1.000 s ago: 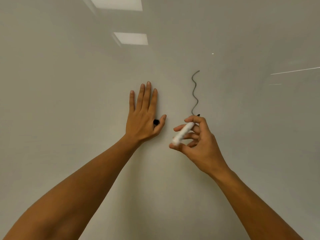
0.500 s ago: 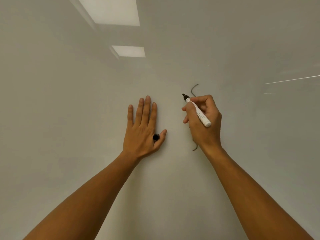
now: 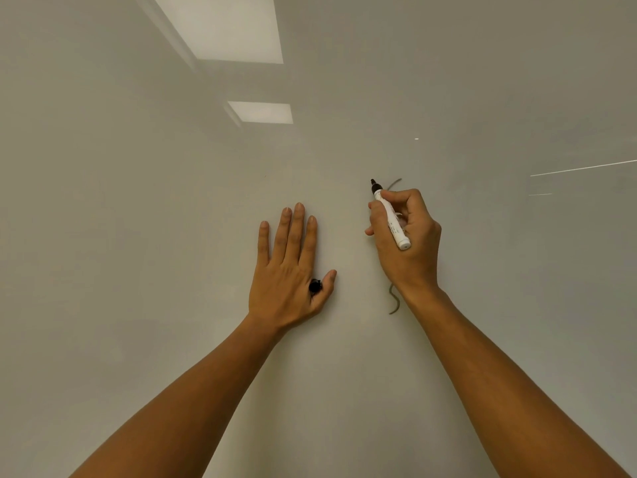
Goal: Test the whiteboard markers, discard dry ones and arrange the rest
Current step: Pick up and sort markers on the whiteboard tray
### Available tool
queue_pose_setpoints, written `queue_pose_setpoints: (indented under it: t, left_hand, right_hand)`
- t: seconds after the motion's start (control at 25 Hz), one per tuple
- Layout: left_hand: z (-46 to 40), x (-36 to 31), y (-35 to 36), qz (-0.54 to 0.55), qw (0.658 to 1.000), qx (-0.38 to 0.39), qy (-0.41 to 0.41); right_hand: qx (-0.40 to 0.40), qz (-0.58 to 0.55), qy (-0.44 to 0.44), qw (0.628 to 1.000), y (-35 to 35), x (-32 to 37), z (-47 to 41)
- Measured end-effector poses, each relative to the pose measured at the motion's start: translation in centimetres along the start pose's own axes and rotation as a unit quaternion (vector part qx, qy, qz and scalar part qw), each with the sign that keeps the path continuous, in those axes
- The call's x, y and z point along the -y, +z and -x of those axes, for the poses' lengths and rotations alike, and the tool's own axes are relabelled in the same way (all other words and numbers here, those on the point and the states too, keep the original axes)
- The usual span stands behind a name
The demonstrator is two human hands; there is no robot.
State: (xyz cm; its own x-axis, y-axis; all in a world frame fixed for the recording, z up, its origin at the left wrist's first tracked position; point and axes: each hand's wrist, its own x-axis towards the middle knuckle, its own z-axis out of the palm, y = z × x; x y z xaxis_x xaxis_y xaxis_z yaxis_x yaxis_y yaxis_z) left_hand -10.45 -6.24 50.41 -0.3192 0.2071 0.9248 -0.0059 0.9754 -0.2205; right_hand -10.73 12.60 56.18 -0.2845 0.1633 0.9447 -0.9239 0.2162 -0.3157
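Since half a second ago, our right hand [image 3: 405,241] has lifted the marker tip slightly higher and clear of the upper end of the wavy grey line [image 3: 394,301], while our left hand [image 3: 289,270] has stayed flat on the glossy white whiteboard [image 3: 138,236]. We are holding the white-barrelled whiteboard marker with a black tip [image 3: 391,217] in a closed grip, fingers curled round the barrel, tip pointing up and left, its flat end resting over the back of the hand. The grey line is showing above and below that hand. Our left hand is pressing straight fingers to the board, and a small black marker cap [image 3: 314,286] is sitting wedged between thumb and forefinger. Ceiling light reflections [image 3: 224,29] are glaring above.
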Motion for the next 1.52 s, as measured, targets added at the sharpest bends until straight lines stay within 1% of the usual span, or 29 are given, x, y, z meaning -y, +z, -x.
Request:
queue_pose_setpoints:
  t: [0.16, 0.24, 0.4, 0.6, 0.76, 0.96, 1.16, 1.36, 1.4, 1.44, 1.52]
  left_hand:
    - [0.0, 0.1, 0.0, 0.001, 1.0, -0.007, 0.001]
    - [0.0, 0.1, 0.0, 0.002, 1.0, -0.009, 0.0]
    - [0.0, 0.0, 0.1, -0.003, 1.0, -0.005, -0.004]
    - [0.1, 0.0, 0.1, -0.007, 1.0, -0.009, -0.006]
    - [0.1, 0.0, 0.2, -0.004, 1.0, -0.01, -0.004]
    - [0.2, 0.1, 0.2, -0.007, 1.0, -0.012, -0.004]
    - [0.2, 0.1, 0.2, -0.005, 1.0, -0.004, -0.007]
    - [0.4, 0.1, 0.2, 0.0, 1.0, -0.001, -0.006]
    - [0.3, 0.1, 0.1, 0.004, 1.0, 0.001, -0.005]
    - [0.4, 0.2, 0.0, 0.008, 1.0, 0.004, -0.003]
    - [0.6, 0.2, -0.2, 0.013, 1.0, 0.01, 0.002]
  right_hand:
    - [0.038, 0.03, -0.046, 0.998, 0.1, -0.9, 1.6]
    - [0.054, 0.038, -0.053, 0.996, -0.3, -1.5, 3.0]
    - [0.032, 0.017, -0.021, 0.999, -1.0, -2.4, 5.2]
    - [0.077, 0.034, -0.028, 0.996, -1.1, -3.4, 9.4]
    - [0.053, 0.02, -0.003, 0.998, -2.0, -4.5, 11.5]
    - [0.082, 0.051, -0.014, 0.995, -2.4, -5.6, 14.6]
    - [0.068, 0.035, 0.012, 0.997, -3.5, -5.6, 16.4]
    - [0.094, 0.047, 0.059, 0.993, -3.7, -4.7, 17.4]
    - [0.092, 0.038, 0.087, 0.991, -3.7, -4.1, 17.3]
    - [0.084, 0.017, 0.132, 0.988, -3.7, -3.3, 16.9]
    - [0.051, -0.068, 0.245, 0.966, -3.7, -1.7, 15.9]
